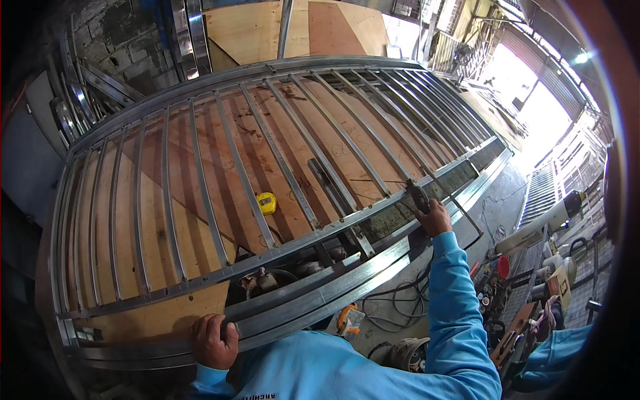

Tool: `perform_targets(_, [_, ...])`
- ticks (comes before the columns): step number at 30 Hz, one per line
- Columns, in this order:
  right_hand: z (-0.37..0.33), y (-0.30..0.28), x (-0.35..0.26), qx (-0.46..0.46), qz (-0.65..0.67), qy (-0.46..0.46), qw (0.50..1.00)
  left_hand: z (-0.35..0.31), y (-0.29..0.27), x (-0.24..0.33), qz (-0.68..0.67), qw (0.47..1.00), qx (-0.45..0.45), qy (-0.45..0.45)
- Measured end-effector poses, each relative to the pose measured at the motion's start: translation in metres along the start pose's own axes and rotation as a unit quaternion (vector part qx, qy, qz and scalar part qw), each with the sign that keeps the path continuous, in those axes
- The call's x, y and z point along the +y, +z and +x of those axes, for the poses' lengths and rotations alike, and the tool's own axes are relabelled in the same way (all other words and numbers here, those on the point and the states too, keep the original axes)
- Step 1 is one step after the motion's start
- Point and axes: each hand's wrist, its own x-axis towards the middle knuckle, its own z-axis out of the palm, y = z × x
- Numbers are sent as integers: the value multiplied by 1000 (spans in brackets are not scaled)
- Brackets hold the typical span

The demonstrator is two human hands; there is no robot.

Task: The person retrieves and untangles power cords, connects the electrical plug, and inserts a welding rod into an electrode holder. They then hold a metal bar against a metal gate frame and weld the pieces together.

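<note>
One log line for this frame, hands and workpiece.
left hand gripping near rail | right hand holding dark tool on crossbar | barred steel gate frame flat on plywood | yellow tape measure on plywood

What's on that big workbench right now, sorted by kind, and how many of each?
Metal grille frame: 1
Yellow tape measure: 1
Dark clamping tool under the right hand: 1
Plywood sheets under the frame, count unclear from here: at least 1
The left hand grips the frame's near rail.
Total: 4 at least

Rough block wall (127, 40), plywood sheets (267, 30), concrete floor (497, 213), bright daylight from open shutter (533, 93)
</note>
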Motion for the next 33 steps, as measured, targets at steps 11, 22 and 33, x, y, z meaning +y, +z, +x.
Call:
perform_targets(11, [-14,16,9,37,72,31,996,-1,1,-7,-12,1000,7,8])
perform_targets(22, [-78,12,53,189,37,-24,981,-4,-1,-6,-6,1000,6,-10])
perform_targets(33, [-297,-20,-182,-28,299,-409,862,-68,-46,-14,-294,948,16,120])
